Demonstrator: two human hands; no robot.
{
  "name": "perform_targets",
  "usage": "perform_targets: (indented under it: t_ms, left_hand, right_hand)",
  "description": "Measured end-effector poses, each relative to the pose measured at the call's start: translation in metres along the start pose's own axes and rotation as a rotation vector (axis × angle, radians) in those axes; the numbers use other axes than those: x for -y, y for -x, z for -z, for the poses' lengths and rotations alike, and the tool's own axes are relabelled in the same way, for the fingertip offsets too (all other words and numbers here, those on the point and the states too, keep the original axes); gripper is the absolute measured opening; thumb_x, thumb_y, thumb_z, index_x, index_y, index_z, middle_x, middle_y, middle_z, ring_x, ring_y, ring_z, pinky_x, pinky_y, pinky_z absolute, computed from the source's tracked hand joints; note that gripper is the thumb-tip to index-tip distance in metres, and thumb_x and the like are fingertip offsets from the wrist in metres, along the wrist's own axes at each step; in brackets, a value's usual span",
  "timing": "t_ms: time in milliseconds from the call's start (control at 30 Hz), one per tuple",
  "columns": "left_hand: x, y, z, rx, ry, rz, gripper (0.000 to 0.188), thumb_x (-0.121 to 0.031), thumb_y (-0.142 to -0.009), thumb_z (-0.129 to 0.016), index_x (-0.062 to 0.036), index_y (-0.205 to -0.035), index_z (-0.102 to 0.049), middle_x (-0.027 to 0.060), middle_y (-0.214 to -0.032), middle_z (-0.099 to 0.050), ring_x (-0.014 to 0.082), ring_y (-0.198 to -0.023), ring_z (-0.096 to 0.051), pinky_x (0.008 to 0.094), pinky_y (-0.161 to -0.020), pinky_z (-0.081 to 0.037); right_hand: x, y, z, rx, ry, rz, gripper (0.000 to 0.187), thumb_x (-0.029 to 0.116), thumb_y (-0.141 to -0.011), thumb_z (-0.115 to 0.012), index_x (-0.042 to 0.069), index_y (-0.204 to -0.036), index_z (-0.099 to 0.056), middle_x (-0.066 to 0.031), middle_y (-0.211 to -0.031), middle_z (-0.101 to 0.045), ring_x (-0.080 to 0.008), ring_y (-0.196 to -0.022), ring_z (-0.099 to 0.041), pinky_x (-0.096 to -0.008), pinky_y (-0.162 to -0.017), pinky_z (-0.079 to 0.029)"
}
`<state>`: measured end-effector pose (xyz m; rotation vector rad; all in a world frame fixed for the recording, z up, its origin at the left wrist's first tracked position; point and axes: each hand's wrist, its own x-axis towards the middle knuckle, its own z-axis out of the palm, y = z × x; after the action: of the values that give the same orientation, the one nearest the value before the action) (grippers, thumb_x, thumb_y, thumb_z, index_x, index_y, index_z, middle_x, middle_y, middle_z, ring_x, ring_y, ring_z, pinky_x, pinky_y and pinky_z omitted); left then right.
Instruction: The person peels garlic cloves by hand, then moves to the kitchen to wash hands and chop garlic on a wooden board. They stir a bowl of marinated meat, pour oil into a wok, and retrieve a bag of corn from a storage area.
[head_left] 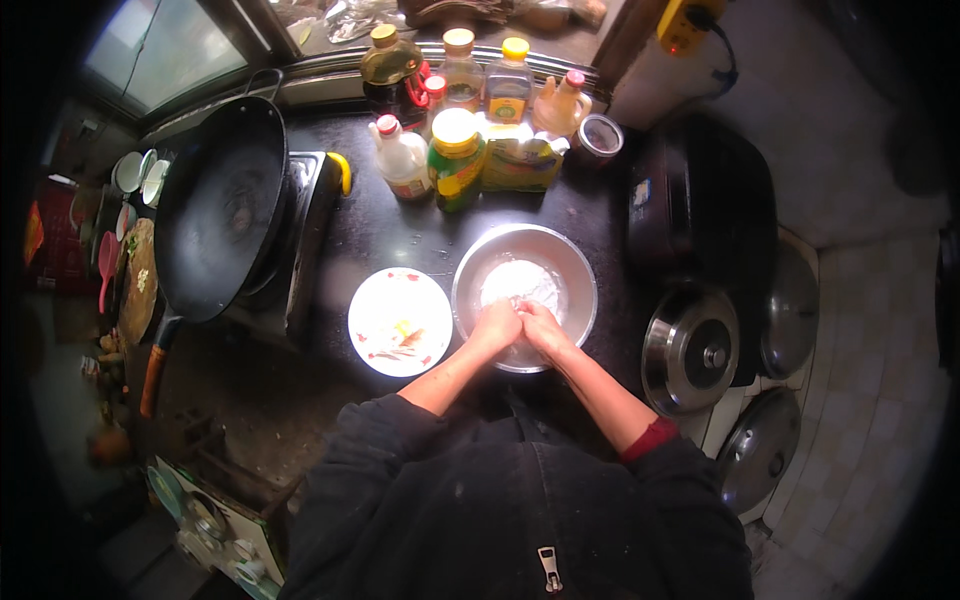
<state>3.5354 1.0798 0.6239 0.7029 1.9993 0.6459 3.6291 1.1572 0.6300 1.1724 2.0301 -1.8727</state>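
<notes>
Both of my hands meet over the near half of a metal bowl (585,300) that holds white powder, flour-like (520,278). My left hand (496,325) and my right hand (542,328) have their fingers curled and pressed together. Whatever lies between the fingertips is too small and too bright to make out. Just left of the bowl stands a white plate with a red-patterned rim (362,345), with a few small yellowish and brown pieces on it. Glare washes out part of the plate and the powder.
At left, a big black wok (225,215) rests on a stove, its wooden handle (154,370) pointing toward me. Behind the bowl are several bottles, including a green jar with a yellow lid (457,160). Pot lids (690,350) and a black appliance (700,200) stand at right.
</notes>
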Motion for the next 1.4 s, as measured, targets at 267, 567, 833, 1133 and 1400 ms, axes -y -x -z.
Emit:
perform_targets:
  t_ms: [267,567,833,1133,1400]
  left_hand:
    - [-0.013,0.013,0.016,-0.026,1.316,0.408,0.031,-0.027,-0.098,-0.048,-0.0033,-0.111,-0.064,0.0115,-0.099,-0.066,0.0238,-0.093,-0.062,0.0351,-0.077,-0.052]
    - [0.031,0.068,0.094,-0.102,1.161,-0.004,0.022,-0.021,-0.097,-0.055,-0.0014,-0.093,-0.062,0.0092,-0.088,-0.065,0.0192,-0.072,-0.062,0.0294,-0.067,-0.051]
    - [0.054,0.110,0.111,-0.642,-0.389,-0.313,0.020,-0.017,-0.086,-0.064,-0.0026,-0.099,-0.071,0.0172,-0.113,-0.067,0.0350,-0.116,-0.056,0.0439,-0.102,-0.041]
    - [-0.011,0.015,0.018,-0.223,-0.667,-0.380,0.024,-0.012,-0.090,-0.052,0.0003,-0.106,-0.065,0.0155,-0.111,-0.063,0.0337,-0.109,-0.057,0.0462,-0.094,-0.045]
    - [0.002,0.027,0.009,0.164,-0.753,-0.340,0.024,-0.011,-0.086,-0.055,-0.0055,-0.104,-0.070,0.0147,-0.116,-0.062,0.0336,-0.113,-0.057,0.0467,-0.096,-0.045]
  right_hand:
    - [0.072,0.061,0.013,0.047,0.176,0.280,0.035,0.022,-0.100,-0.045,0.001,-0.124,-0.059,-0.0231,-0.122,-0.062,-0.0353,-0.117,-0.058,-0.0419,-0.100,-0.044]
    - [0.034,0.025,0.065,-0.207,0.132,0.227,0.026,0.015,-0.097,-0.052,-0.001,-0.112,-0.066,-0.0111,-0.100,-0.070,-0.0161,-0.085,-0.068,-0.0310,-0.073,-0.056]
    - [0.002,-0.024,0.037,-0.282,0.685,0.398,0.035,0.013,-0.090,-0.056,0.010,-0.125,-0.061,-0.0172,-0.122,-0.058,-0.0363,-0.115,-0.053,-0.0441,-0.101,-0.044]
    - [0.011,0.002,0.037,0.111,0.983,0.467,0.038,0.008,-0.083,-0.062,0.007,-0.121,-0.057,-0.0192,-0.106,-0.056,-0.0396,-0.101,-0.055,-0.0473,-0.087,-0.047]
    - [-0.001,0.024,0.032,0.224,0.850,0.512,0.022,0.007,-0.083,-0.054,0.000,-0.100,-0.066,-0.0238,-0.099,-0.065,-0.0397,-0.094,-0.064,-0.0481,-0.082,-0.051]
